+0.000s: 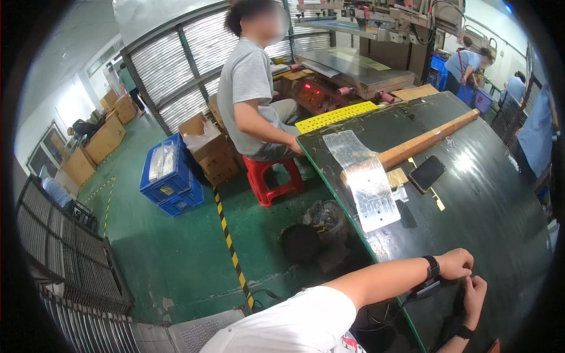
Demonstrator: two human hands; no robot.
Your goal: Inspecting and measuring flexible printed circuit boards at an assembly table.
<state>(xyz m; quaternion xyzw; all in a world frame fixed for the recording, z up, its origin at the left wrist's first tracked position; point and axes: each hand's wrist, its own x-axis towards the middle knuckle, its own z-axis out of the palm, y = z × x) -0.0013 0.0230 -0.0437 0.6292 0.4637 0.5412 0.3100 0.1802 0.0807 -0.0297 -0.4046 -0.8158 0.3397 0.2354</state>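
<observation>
Over the near end of the dark, glossy tabletop (500, 223), my left hand (457, 263) and my right hand (474, 297) meet at the fingertips. Both have curled, closed fingers; anything pinched between them is too small or hidden to make out. A black band circles each wrist. A small dark device (425, 290) lies under my left wrist. Beyond the hands, a pale printed plastic sheet (374, 203) lies along the left edge of the table, its far part more see-through. A black smartphone (427, 173) rests to its right, beside thin yellow strips (438, 201).
A long wooden bar (432, 138) lies across the table behind the sheet. At the far left corner, a person (250, 88) sits on a red stool (268, 179) by a machine (353, 65) and a yellow perforated plate (335, 116). Blue crates (170, 176) stand on the floor.
</observation>
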